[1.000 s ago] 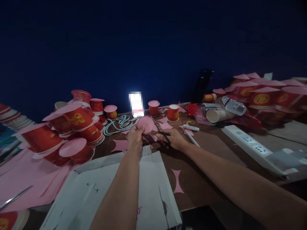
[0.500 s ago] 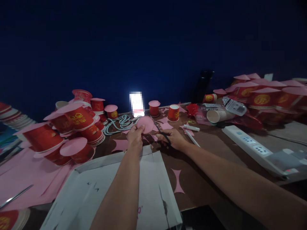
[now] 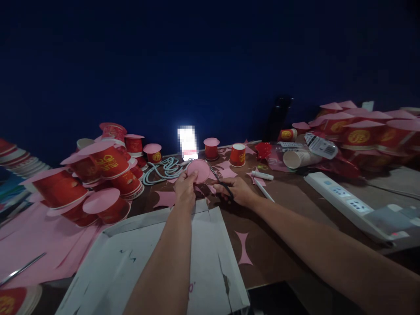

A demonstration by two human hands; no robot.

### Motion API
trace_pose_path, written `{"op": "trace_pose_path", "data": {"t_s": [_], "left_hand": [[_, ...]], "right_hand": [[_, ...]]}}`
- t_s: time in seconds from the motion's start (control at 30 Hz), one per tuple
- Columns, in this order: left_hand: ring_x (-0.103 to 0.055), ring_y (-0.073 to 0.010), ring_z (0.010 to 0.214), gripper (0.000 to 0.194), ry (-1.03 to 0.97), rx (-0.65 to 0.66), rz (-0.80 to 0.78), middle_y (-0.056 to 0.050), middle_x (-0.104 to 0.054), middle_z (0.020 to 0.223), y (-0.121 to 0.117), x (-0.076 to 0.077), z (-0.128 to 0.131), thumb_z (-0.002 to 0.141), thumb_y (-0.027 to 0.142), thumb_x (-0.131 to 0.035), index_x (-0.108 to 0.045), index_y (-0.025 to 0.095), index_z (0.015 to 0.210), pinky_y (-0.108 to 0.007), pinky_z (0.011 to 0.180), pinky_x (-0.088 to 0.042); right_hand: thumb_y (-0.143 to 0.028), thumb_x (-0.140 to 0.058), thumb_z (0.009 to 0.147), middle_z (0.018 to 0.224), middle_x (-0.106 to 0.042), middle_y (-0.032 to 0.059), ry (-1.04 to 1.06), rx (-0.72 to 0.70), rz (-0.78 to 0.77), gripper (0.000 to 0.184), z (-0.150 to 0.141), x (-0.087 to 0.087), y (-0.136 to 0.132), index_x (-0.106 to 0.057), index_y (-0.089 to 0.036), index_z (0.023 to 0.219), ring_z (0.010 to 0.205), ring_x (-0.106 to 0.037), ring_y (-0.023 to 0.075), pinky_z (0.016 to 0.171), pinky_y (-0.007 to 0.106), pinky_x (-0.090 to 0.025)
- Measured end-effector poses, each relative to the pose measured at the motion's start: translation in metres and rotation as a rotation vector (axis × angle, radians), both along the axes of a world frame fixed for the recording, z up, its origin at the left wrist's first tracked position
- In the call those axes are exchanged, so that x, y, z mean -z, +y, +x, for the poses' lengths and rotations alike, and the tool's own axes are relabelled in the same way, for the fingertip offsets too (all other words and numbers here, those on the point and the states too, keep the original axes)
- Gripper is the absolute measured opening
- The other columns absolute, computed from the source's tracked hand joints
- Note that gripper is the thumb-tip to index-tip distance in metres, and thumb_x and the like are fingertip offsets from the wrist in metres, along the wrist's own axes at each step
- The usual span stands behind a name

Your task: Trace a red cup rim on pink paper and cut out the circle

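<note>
Between the thumb and fingers of my left hand (image 3: pixel 185 189) is a round pink paper disc (image 3: pixel 199 170), tilted up with its face toward me. My right hand (image 3: pixel 238 191) is closed round the dark handles of a pair of scissors (image 3: pixel 224 185). The blades point up and left, close to the disc's right edge; whether they touch it I cannot tell. Pink paper scraps (image 3: pixel 165 199) lie on the brown table around both hands. Beyond them stand a red paper cup with a pink disc on top (image 3: pixel 211 148) and a bare upside-down red cup (image 3: pixel 237 155).
Disc-topped red cups (image 3: pixel 111 162) are piled at left, and more (image 3: pixel 361 133) at right. A white cardboard box (image 3: pixel 144 258) lies under my left forearm. A power strip (image 3: pixel 344 199), a marker (image 3: pixel 262 175), a coiled pale cable (image 3: pixel 164 168) and a lit screen (image 3: pixel 187 142) are also here.
The pink disc has shifted very slightly left, away from the scissors. Both hands otherwise keep nearly the same place and grip.
</note>
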State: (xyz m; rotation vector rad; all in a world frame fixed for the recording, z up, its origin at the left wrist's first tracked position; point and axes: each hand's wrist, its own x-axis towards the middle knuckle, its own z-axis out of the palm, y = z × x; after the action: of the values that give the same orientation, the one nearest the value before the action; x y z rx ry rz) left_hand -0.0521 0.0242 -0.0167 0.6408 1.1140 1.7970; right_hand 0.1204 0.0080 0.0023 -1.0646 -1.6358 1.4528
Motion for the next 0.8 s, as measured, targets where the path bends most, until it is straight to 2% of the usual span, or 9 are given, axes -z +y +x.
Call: {"op": "trace_pose_path", "data": {"t_s": [0.27, 0.47, 0.67, 0.8], "left_hand": [[-0.062, -0.0153, 0.068, 0.042, -0.011, -0.005, 0.004, -0.001, -0.067, 0.075, 0.001, 0.000, 0.000, 0.050, 0.033, -0.081, -0.064, 0.015, 0.083, -0.033, 0.075, -0.049], [-0.059, -0.0129, 0.064, 0.042, -0.025, -0.009, 0.025, 0.000, -0.064, 0.071, -0.001, -0.004, 0.002, 0.048, 0.032, -0.081, -0.061, 0.016, 0.081, -0.030, 0.072, -0.049], [-0.058, -0.0131, 0.062, 0.036, 0.150, -0.001, -0.038, 0.000, -0.064, 0.069, -0.007, -0.009, 0.001, 0.054, 0.033, -0.079, -0.064, 0.016, 0.083, -0.029, 0.068, -0.049], [-0.058, -0.0138, 0.061, 0.035, 0.163, 0.045, -0.036, 0.000, -0.064, 0.069, -0.008, -0.010, 0.002, 0.056, 0.033, -0.078, -0.064, 0.016, 0.084, -0.030, 0.066, -0.049]], "right_hand": [[-0.051, -0.070, 0.069, 0.055, -0.054, -0.0030, -0.006, -0.010, 0.014, 0.048, 0.000, 0.003, 0.001, -0.072, -0.012, 0.098, 0.044, -0.045, 0.0075, 0.039, 0.019, -0.035], [-0.052, -0.070, 0.070, 0.059, -0.055, -0.0019, 0.014, -0.055, 0.023, 0.050, 0.000, 0.007, 0.003, -0.071, -0.012, 0.099, 0.046, -0.047, 0.0079, 0.039, 0.019, -0.036], [-0.052, -0.071, 0.070, 0.058, -0.055, -0.0029, 0.030, -0.058, 0.001, 0.051, 0.001, 0.007, 0.003, -0.070, -0.013, 0.103, 0.048, -0.048, 0.0082, 0.041, 0.019, -0.036], [-0.051, -0.071, 0.070, 0.056, -0.054, -0.0033, 0.024, -0.058, 0.017, 0.049, 0.002, 0.006, 0.003, -0.071, -0.012, 0.101, 0.048, -0.047, 0.0079, 0.042, 0.019, -0.036]]}}
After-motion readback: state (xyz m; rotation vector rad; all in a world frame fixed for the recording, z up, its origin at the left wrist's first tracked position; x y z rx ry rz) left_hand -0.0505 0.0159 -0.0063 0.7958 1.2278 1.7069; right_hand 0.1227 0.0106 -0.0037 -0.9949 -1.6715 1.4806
